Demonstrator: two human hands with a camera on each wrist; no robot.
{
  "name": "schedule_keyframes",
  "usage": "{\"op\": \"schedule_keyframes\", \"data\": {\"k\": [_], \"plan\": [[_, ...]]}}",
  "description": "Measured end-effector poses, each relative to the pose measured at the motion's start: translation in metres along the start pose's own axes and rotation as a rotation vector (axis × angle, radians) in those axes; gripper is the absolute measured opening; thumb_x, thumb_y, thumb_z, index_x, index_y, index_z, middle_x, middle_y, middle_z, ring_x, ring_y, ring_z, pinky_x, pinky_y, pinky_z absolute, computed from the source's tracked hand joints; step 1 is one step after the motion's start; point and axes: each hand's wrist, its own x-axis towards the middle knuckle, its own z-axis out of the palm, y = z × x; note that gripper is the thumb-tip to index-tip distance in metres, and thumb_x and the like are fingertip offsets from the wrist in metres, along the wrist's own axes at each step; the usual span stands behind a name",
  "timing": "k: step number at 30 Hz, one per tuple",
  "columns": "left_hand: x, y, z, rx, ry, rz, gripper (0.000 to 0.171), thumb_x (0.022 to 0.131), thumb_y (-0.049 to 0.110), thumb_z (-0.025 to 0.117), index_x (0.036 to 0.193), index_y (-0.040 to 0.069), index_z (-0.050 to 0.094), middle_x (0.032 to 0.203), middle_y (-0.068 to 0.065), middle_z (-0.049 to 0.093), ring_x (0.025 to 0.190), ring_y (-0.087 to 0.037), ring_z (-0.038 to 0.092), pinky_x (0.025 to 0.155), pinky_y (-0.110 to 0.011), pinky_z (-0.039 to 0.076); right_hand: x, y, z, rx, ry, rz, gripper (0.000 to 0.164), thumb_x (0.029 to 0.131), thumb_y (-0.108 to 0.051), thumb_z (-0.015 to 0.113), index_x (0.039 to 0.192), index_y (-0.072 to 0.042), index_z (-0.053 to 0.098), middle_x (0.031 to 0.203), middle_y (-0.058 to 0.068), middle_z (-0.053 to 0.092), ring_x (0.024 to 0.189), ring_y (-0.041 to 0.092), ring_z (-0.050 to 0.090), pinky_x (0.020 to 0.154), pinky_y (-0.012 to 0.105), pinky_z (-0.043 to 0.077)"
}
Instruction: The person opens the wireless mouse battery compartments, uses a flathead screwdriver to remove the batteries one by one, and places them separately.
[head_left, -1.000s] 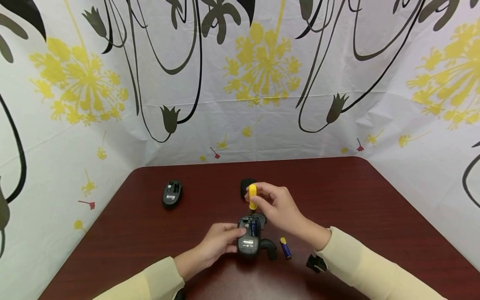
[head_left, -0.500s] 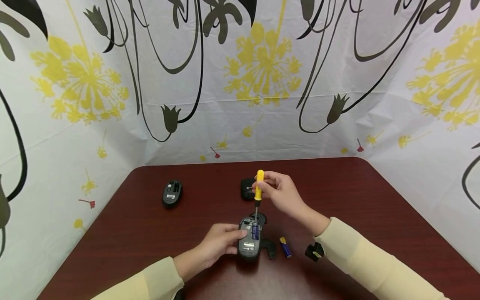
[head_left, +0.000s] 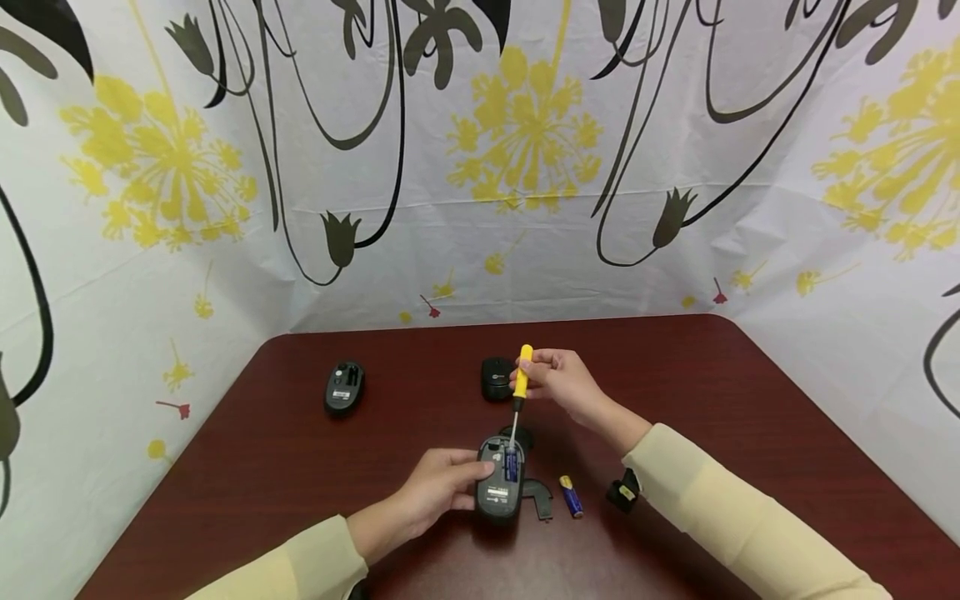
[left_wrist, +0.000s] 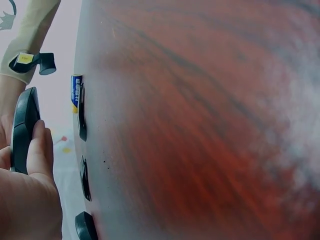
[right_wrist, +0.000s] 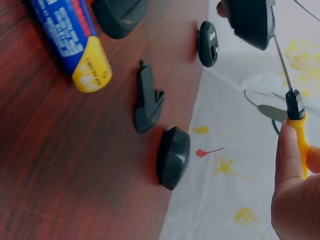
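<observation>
My left hand [head_left: 442, 482] grips a black computer mouse [head_left: 498, 497] with its underside up, thumb over the near side. Its battery compartment is uncovered, and one blue battery [head_left: 512, 467] lies inside. With my right hand [head_left: 567, 385] I pinch the yellow handle of a screwdriver [head_left: 522, 372], held steeply, shaft pointing down. Its tip meets the upper end of the compartment, at the battery's far end. In the right wrist view the shaft of the screwdriver [right_wrist: 283, 62] reaches the edge of the mouse [right_wrist: 250, 22]. Seen from the left wrist, the mouse [left_wrist: 24, 132] is held above the table.
Right of the held mouse lie a curved dark cover piece [head_left: 540, 493] and a loose blue-and-yellow battery [head_left: 571, 497]. Another dark piece [head_left: 527, 437] is partly hidden behind the mouse. Farther back are an upright mouse [head_left: 495, 380] and an upturned one [head_left: 344, 389] with its compartment uncovered.
My right hand has risen slightly and shifted right, and the screwdriver now leans rightward with its shaft showing. My left hand and the mouse stay almost in place.
</observation>
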Motion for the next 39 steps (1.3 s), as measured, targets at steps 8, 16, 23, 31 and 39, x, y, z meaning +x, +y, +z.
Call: {"op": "schedule_keyframes", "data": {"k": [8,16,23,31,39], "plan": [[-0.002,0.001,0.001,-0.003,-0.003,0.002,0.043,0.092,0.016,0.067,0.123,-0.011,0.059,0.100,-0.017,0.070,0.084,-0.021,0.069,0.070,-0.034,0.058,0.004,0.009,-0.002,0.024,-0.007,0.101,0.033,0.101,-0.015,0.053,0.119,0.013,0.056,0.109,0.026,0.065,0.097,0.029,0.067,0.089,0.045,0.051],[-0.002,0.000,0.001,-0.016,-0.005,0.002,0.043,0.091,0.016,0.067,0.123,-0.011,0.059,0.100,-0.018,0.070,0.083,-0.022,0.069,0.072,-0.035,0.058,0.007,0.018,-0.003,0.086,0.007,0.210,0.039,0.101,-0.014,0.053,0.126,0.017,0.050,0.096,0.015,0.070,0.088,0.020,0.069,0.094,0.046,0.047],[-0.001,-0.001,0.000,-0.028,-0.017,0.006,0.042,0.092,0.016,0.066,0.124,-0.011,0.059,0.103,-0.019,0.069,0.084,-0.023,0.069,0.073,-0.036,0.058,0.007,0.023,-0.002,0.122,0.010,0.254,0.040,0.102,-0.013,0.051,0.128,0.017,0.048,0.095,0.014,0.070,0.092,0.023,0.069,0.082,0.033,0.055],[-0.003,0.001,0.000,-0.026,-0.031,0.014,0.043,0.093,0.016,0.065,0.125,-0.010,0.058,0.105,-0.019,0.069,0.087,-0.023,0.069,0.074,-0.037,0.058,0.007,0.027,-0.003,0.169,-0.012,0.269,0.040,0.102,-0.012,0.050,0.127,0.019,0.045,0.092,0.013,0.070,0.084,0.017,0.070,0.080,0.030,0.055],[-0.003,0.002,0.000,-0.029,-0.042,0.014,0.044,0.093,0.016,0.065,0.127,-0.011,0.057,0.106,-0.019,0.069,0.089,-0.024,0.069,0.075,-0.038,0.057,0.008,0.033,-0.003,0.190,-0.033,0.279,0.041,0.103,-0.012,0.050,0.128,0.020,0.044,0.090,0.013,0.070,0.081,0.014,0.069,0.080,0.028,0.054]]}}
